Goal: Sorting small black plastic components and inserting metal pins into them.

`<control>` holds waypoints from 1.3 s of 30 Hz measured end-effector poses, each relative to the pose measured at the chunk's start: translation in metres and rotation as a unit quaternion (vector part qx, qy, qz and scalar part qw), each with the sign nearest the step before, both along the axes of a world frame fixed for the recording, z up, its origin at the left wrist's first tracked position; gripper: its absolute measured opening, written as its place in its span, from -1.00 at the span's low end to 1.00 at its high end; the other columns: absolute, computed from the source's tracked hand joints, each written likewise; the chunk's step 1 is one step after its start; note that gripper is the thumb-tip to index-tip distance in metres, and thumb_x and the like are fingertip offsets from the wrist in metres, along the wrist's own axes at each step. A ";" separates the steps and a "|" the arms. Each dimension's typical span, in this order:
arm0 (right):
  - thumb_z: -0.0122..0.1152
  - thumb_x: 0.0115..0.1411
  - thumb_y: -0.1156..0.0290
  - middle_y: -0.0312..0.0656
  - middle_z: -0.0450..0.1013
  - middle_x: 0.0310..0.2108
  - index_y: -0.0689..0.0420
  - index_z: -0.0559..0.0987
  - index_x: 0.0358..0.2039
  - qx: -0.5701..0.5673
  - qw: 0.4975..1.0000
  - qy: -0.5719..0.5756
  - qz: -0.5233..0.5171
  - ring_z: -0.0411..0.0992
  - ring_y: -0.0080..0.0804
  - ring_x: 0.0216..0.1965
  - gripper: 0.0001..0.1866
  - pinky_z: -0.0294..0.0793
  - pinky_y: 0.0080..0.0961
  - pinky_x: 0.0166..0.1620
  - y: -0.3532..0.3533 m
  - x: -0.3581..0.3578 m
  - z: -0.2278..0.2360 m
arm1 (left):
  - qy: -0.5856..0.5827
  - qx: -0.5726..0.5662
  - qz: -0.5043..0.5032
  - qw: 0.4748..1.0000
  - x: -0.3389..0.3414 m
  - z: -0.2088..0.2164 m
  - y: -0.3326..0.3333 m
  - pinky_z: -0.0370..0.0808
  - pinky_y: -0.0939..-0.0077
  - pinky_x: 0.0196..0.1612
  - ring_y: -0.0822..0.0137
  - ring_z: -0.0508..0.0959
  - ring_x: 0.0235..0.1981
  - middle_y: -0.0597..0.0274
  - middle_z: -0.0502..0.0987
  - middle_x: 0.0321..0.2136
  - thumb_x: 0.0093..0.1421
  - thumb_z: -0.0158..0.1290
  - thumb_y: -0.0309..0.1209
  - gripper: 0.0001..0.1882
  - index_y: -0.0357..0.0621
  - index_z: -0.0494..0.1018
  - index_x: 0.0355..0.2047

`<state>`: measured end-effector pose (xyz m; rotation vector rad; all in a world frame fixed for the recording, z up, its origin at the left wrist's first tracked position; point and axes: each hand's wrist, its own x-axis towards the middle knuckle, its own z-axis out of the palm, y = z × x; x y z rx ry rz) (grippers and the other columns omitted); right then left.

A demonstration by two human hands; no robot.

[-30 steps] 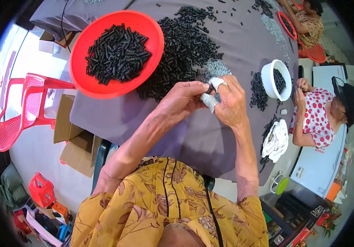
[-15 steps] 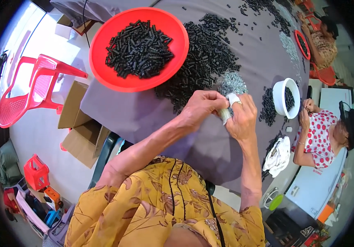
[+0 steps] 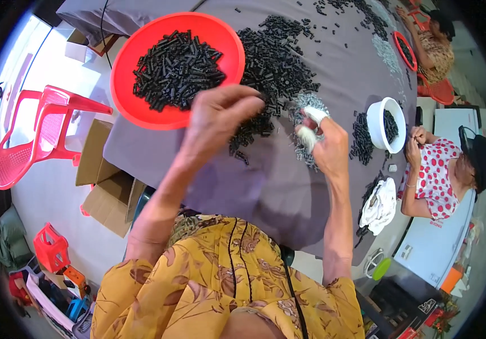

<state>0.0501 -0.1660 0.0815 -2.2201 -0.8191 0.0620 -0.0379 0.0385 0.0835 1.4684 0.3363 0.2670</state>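
My left hand (image 3: 220, 116), slightly blurred, is over the near edge of the heap of small black cylindrical pieces (image 3: 274, 53), beside the red basin (image 3: 121, 73). Its fingers stretch to the right, with the thumb apart from the forefinger; no piece shows between them. At the pile of tiny silvery pieces (image 3: 309, 101), my right hand (image 3: 328, 147) has its thumb and forefinger, both wrapped in white tape (image 3: 308, 137), curled in close. Whatever the right fingertips hold is too small to make out. Many black pieces (image 3: 178, 70) fill the basin.
A white bowl (image 3: 376, 127) with black pieces and a crumpled white cloth (image 3: 378, 206) sit at the table's right side. Two other people work along that edge. A pink chair (image 3: 51, 127) and a cardboard box (image 3: 104, 198) stand on the floor at the left.
My hands were together over the table and have parted. The left moved left and up toward the black heap; the right stayed near the silvery pile, lowering its fingers to it.
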 end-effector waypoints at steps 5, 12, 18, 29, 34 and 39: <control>0.18 0.02 0.45 0.02 0.49 -0.40 0.19 0.57 -0.35 -0.039 0.999 -0.017 -0.018 0.46 -0.02 -0.39 -0.84 0.42 -0.26 -0.34 0.003 0.022 -0.035 | -0.004 0.182 0.121 0.976 -0.003 -0.012 0.061 0.31 0.72 -0.48 0.64 0.32 -0.57 0.44 0.37 -0.64 0.08 0.13 -0.49 -0.83 -0.28 0.54 -0.31; 0.11 -0.02 0.46 0.14 0.42 -0.57 0.24 0.50 -0.50 -0.176 0.982 -0.067 -0.024 0.42 0.10 -0.49 -0.89 0.35 -0.09 -0.37 0.036 0.026 -0.057 | 0.031 0.395 0.164 0.903 -0.014 -0.027 0.092 0.46 0.52 -0.35 0.35 0.54 -0.51 0.12 0.54 -0.49 0.05 0.12 -0.43 -0.78 -0.23 0.53 -0.27; 0.13 -0.04 0.46 0.14 0.45 -0.54 0.25 0.52 -0.49 -0.254 0.966 -0.044 -0.020 0.45 0.09 -0.45 -0.87 0.38 -0.11 -0.35 0.047 0.033 -0.059 | -0.071 0.378 0.144 0.912 -0.016 -0.006 0.062 0.46 0.50 -0.41 0.32 0.54 -0.51 0.11 0.52 -0.50 0.01 0.15 -0.53 -0.84 -0.26 0.52 -0.35; 0.31 -0.04 0.50 -0.23 0.51 -0.55 0.24 0.56 -0.37 0.074 0.959 0.269 -0.040 0.45 -0.53 -0.54 -0.81 0.39 -0.58 -0.47 0.018 0.029 -0.052 | -0.092 0.224 -0.014 0.970 -0.005 -0.022 -0.009 0.39 0.49 -0.48 0.33 0.49 -0.54 0.14 0.49 -0.52 0.01 0.13 -0.54 -0.83 -0.28 0.52 -0.34; 0.28 0.01 0.54 -0.26 0.54 -0.44 0.23 0.56 -0.30 0.235 0.906 0.351 0.004 0.49 -0.57 -0.40 -0.81 0.42 -0.64 -0.42 0.014 0.007 -0.028 | -0.015 0.068 -0.084 0.994 0.002 -0.034 -0.030 0.46 0.63 -0.24 0.51 0.51 -0.34 0.26 0.54 -0.35 0.12 0.08 -0.54 -0.73 -0.27 0.45 -0.14; 0.26 -0.03 0.59 -0.28 0.52 -0.48 0.18 0.57 -0.31 0.132 0.978 0.159 0.002 0.43 -0.56 -0.51 -0.79 0.42 -0.59 -0.43 0.008 -0.008 -0.011 | -0.022 -0.060 -0.092 0.994 0.006 -0.028 -0.044 0.46 0.63 -0.26 0.51 0.51 -0.37 0.26 0.55 -0.40 0.14 0.08 -0.51 -0.79 -0.32 0.46 -0.20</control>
